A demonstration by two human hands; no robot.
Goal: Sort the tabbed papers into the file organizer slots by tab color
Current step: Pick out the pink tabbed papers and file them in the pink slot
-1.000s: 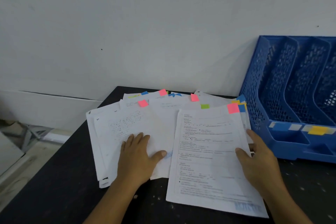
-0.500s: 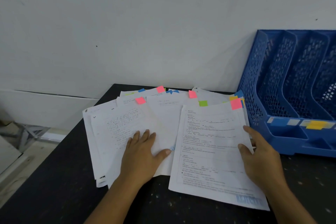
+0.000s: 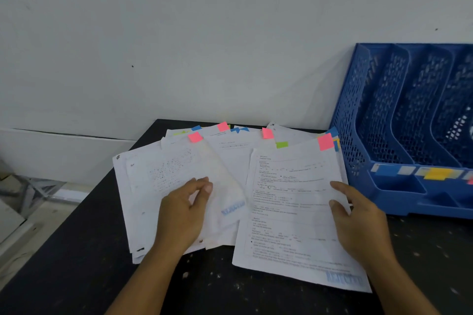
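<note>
A fanned pile of white papers (image 3: 230, 158) with pink, blue, green and yellow tabs lies on the black table (image 3: 76, 250). My left hand (image 3: 183, 212) has its fingers and thumb curled, pinching a sheet with a pink tab (image 3: 195, 137) on the left of the pile; that sheet bulges up slightly. My right hand (image 3: 358, 220) grips the right edge of the front printed sheet (image 3: 289, 212), thumb on top; its pink tab (image 3: 325, 141) is at the top right corner. The blue mesh file organizer (image 3: 358, 115) stands to the right, with coloured labels on its front lip.
A white wall runs right behind the table and the organizer. The table's left edge drops to the floor, where a metal frame (image 3: 33, 189) lies. The black tabletop in front of the papers is speckled with white marks.
My left hand was flat on the left sheets; its fingers have now curled and pinch a sheet, which lifts a little. The right hand keeps its hold on the front sheet.
</note>
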